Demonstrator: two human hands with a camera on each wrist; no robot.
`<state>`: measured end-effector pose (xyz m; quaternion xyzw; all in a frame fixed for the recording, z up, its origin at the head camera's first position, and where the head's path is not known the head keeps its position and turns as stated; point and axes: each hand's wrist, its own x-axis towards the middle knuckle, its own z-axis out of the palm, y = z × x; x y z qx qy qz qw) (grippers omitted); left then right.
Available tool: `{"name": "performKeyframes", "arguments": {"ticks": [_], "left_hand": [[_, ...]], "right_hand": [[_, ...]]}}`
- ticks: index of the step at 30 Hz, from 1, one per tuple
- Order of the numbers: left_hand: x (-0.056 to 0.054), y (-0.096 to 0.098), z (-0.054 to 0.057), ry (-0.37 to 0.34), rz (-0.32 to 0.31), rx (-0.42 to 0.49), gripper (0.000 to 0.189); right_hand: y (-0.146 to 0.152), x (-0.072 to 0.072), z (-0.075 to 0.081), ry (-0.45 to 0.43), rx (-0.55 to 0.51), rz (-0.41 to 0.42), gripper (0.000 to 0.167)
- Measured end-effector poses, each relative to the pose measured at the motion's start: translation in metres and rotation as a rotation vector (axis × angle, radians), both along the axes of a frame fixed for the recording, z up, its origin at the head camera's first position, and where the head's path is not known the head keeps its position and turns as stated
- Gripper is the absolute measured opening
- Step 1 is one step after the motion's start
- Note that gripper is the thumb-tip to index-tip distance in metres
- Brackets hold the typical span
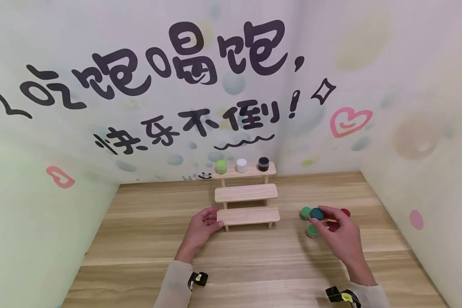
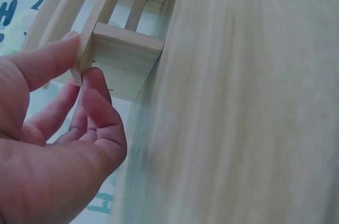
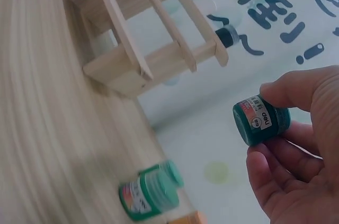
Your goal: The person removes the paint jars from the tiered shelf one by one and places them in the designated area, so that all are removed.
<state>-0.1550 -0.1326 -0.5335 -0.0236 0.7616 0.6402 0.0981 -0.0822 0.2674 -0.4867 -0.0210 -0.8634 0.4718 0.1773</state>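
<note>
A three-tier wooden stand (image 1: pixel 247 216) stands near the back wall. My left hand (image 1: pixel 202 230) pinches the left end of its lowest shelf between thumb and fingers, as the left wrist view (image 2: pixel 63 166) shows closely. To the right, my right hand (image 1: pixel 344 235) holds a dark teal paint jar (image 3: pixel 257 121) by thumb and fingers, with its label visible in the right wrist view. Around that hand are two green jars (image 1: pixel 305 213) and red jars (image 1: pixel 345 212), partly covered by it. On the top shelf sit a light green jar (image 1: pixel 221 167), a white jar (image 1: pixel 241 165) and a black jar (image 1: pixel 263 164).
A wood-grain tabletop (image 1: pixel 138 256) lies beneath everything. Printed fabric walls (image 1: pixel 312 141) close off the back and both sides. An orange jar (image 3: pixel 189 217) shows at the lower edge of the right wrist view. The lower two shelves carry no jars.
</note>
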Motion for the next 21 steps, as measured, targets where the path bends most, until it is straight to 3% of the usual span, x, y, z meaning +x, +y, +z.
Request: {"name": "performKeyframes", "arguments": {"ticks": [16,21], "left_hand": [[0.002,-0.001,0.002,0.022,-0.012,-0.003,0.049],[0.001,-0.002,0.004,0.023,-0.018,-0.019,0.049]], "right_hand": [[0.06,0.014,-0.022,-0.124,-0.004,-0.191,0.047],[0.079,0.019,-0.031,-0.15,-0.008,-0.215,0.047]]}}
